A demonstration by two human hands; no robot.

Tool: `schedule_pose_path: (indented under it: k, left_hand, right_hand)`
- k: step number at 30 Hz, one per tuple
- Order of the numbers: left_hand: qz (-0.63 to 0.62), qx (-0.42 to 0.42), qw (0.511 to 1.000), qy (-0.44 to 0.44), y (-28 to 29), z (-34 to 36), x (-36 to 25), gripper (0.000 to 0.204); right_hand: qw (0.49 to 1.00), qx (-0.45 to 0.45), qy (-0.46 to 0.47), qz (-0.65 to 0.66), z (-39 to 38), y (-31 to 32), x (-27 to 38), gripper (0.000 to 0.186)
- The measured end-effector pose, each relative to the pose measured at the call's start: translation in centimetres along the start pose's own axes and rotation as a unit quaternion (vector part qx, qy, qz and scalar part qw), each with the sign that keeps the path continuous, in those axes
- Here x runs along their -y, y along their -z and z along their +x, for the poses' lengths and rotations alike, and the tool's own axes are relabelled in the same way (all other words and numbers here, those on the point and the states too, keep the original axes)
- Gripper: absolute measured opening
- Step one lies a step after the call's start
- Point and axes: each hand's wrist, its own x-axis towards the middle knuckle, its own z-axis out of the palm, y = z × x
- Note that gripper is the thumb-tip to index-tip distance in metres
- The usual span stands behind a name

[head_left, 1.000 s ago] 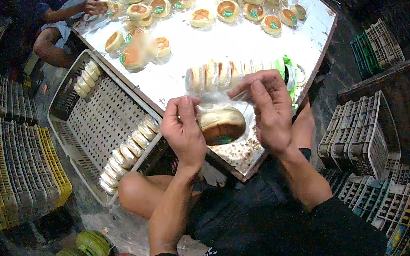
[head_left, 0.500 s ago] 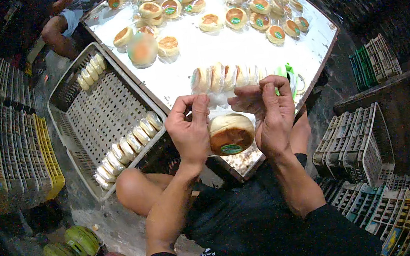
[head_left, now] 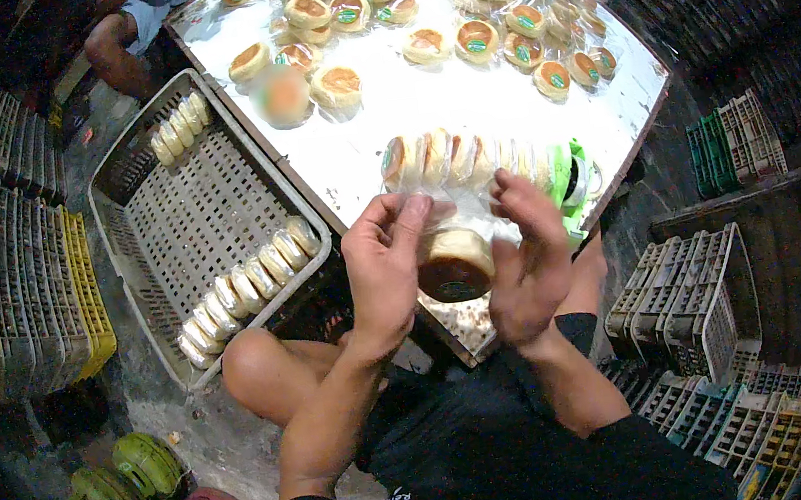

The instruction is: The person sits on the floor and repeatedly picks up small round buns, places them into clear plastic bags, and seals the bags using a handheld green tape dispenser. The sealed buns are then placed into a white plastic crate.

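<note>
My left hand (head_left: pixel 385 266) pinches the top of a clear plastic bag (head_left: pixel 455 210) holding a round browned bun (head_left: pixel 454 266). My right hand (head_left: pixel 528 251) is at the bag's right, fingers slightly blurred, apart and loosely bent; whether they touch the plastic is unclear. Just beyond, a row of wrapped buns (head_left: pixel 440 158) stands on edge on the white tabletop (head_left: pixel 266 181), beside a green device like a tape dispenser (head_left: pixel 570 188).
Bagged buns (head_left: pixel 476 39) cover the far tabletop. A grey crate (head_left: pixel 182 214) at left holds two rows of wrapped buns. Stacked crates (head_left: pixel 25 299) (head_left: pixel 679 294) flank me. A person's bare leg (head_left: pixel 117 60) shows at upper left; green round objects (head_left: pixel 141 472) lie lower left.
Both hands and the bagged bun have shifted slightly rightward. My right fingers, earlier up at the bag's top edge pinching, have loosened and moved lower.
</note>
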Motion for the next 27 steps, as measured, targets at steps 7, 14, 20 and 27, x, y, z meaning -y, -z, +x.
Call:
schedule_pose_path:
  k: [7,14,20,27]
  left_hand:
    - [0.218,-0.024,0.947,-0.236,0.8,-0.5,1.4,0.018]
    - [0.079,0.054,0.99,-0.106,0.4,0.9,1.1,0.036]
    - [0.091,0.028,0.991,-0.093,-0.2,-0.2,1.4,0.061]
    - [0.136,0.039,0.989,-0.029,0.5,-0.3,0.9,0.057]
  right_hand:
    - [0.93,0.215,-0.285,0.087,-1.0,-0.6,-0.7,0.047]
    - [0.979,0.173,-0.098,0.039,1.5,0.9,-1.9,0.026]
    - [0.986,0.158,-0.053,0.0,0.9,1.6,-2.3,0.021]
    - [0.975,0.195,0.041,-0.102,-0.3,2.7,-3.3,0.027]
